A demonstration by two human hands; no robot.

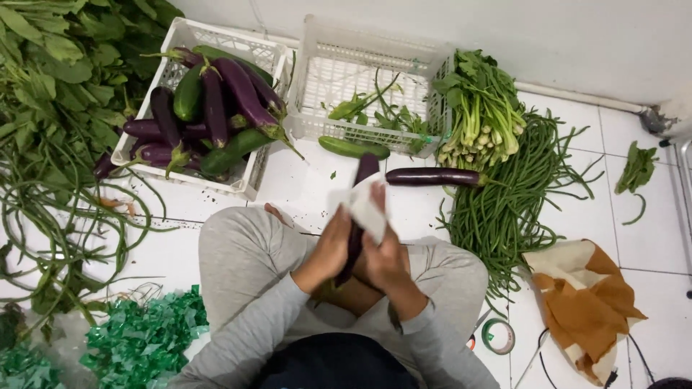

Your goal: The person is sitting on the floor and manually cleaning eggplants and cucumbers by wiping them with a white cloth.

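Holding a long purple eggplant over my lap, my left hand grips its lower half while my right hand pinches a white wrapper around it. Farther off sit two white crates, one piled with eggplants.

Place: a back room or home floor used for sorting produce
Floor: white tiles meeting a plain white wall
Containers: two white plastic crates, one heaped with purple eggplants
Stock: long beans, leafy greens, stalk bundle laid on the floor
Supplies: green tape roll, green ties
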